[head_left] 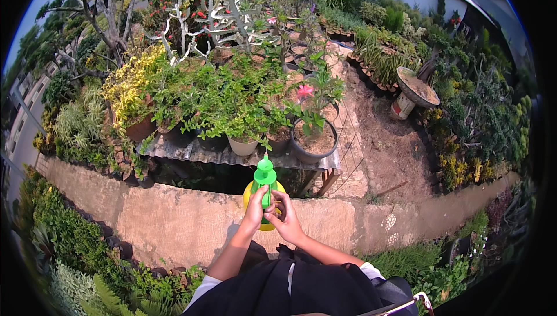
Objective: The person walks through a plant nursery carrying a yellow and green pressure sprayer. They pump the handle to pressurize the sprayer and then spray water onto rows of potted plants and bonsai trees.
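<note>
While both hands meet in front of the body, the left hand (pixel 255 209) wraps its fingers around the green upper part of a green-and-yellow sprayer (pixel 266 175), and the right hand (pixel 285 220) curls its fingers against the other side. The sprayer is held over the paved path (pixel 180 217), its tip toward a pale pot (pixel 242 146) on the corrugated bench (pixel 194 158). The grip looks complete; no mist shows, and how much is done or left cannot be told.
</note>
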{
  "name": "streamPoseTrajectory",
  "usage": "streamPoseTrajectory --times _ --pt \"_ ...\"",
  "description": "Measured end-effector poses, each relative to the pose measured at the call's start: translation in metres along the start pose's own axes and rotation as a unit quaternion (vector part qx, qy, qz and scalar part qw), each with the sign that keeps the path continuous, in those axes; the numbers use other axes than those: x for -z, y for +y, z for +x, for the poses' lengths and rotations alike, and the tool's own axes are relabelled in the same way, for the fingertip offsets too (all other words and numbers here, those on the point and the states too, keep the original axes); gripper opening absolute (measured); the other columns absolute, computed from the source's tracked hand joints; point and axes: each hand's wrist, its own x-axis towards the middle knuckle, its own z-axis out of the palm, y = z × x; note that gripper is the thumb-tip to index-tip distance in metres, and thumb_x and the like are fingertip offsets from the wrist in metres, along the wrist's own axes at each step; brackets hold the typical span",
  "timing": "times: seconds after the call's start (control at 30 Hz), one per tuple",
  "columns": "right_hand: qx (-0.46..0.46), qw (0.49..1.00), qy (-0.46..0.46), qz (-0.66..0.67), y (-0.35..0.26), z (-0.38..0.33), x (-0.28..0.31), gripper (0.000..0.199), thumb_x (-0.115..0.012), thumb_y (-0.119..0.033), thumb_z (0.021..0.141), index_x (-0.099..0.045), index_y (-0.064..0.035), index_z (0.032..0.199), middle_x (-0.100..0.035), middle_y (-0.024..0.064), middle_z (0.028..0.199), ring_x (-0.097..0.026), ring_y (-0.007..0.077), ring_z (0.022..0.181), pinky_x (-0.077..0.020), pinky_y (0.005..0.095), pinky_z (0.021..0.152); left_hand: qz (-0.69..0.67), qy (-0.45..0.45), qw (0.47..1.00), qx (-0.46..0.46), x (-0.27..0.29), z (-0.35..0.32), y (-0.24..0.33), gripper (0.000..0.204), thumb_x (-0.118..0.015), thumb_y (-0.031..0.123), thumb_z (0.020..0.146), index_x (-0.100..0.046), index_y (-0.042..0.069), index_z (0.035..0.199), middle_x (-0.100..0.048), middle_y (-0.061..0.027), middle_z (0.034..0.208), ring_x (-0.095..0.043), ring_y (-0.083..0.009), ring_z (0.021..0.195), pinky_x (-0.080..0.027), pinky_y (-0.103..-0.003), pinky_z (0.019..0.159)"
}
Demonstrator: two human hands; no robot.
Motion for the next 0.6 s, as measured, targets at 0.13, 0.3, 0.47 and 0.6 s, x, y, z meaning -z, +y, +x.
streamPoseTrajectory --times 0.13,0.3,0.47,0.6 --pt "0.005 1.0 -0.008 -0.007 -0.001 -0.017 0.037 0.054 -0.058 -0.002 0.074 -0.03 -0.0067 0.119 -0.037 0.0027 0.107 -0.043 0.01 0.089 -0.0377 0.024 0.077 -0.002 0.019 1.0 -0.018 -0.032 0.001 -0.029 0.031 -0.037 0.03 0.085 -0.041 0.007 0.066 -0.038 0.0 0.052 -0.035 -0.0077 0.04 -0.029 -0.021 0.038" --pt "0.004 0.998 -0.055 -0.03 -0.004 -0.032 0.081 0.053 -0.056 -0.002 0.074 -0.029 -0.0067 0.12 -0.041 0.005 0.104 -0.045 0.012 0.091 -0.0396 0.0266 0.077 -0.021 0.043 0.998 -0.051 -0.056 0.005 -0.068 0.034 -0.037 0.032 0.084 -0.042 0.007 0.062 -0.034 0.0014 0.047 -0.033 -0.0075 0.037 -0.026 -0.021 0.035" --pt "-0.023 0.999 -0.045 0.006 0.001 -0.05 0.117 0.053 -0.056 -0.002 0.074 -0.03 -0.0073 0.119 -0.042 0.0051 0.099 -0.046 0.0121 0.089 -0.0409 0.0274 0.075 -0.012 0.049 0.999 -0.017 -0.079 0.011 -0.1 0.03 -0.039 0.033 0.083 -0.038 0.008 0.065 -0.036 0.0004 0.049 -0.032 -0.0075 0.036 -0.025 -0.02 0.035" --pt "-0.022 0.999 -0.03 -0.009 0.013 -0.066 0.143 0.051 -0.058 -0.003 0.074 -0.031 -0.0063 0.117 -0.039 0.0062 0.101 -0.043 0.0128 0.092 -0.0387 0.0252 0.078 -0.007 0.052 0.998 0.03 -0.077 0.018 -0.141 0.03 -0.042 0.034 0.082 -0.043 0.008 0.066 -0.039 0.0014 0.051 -0.036 -0.0067 0.039 -0.029 -0.02 0.037"
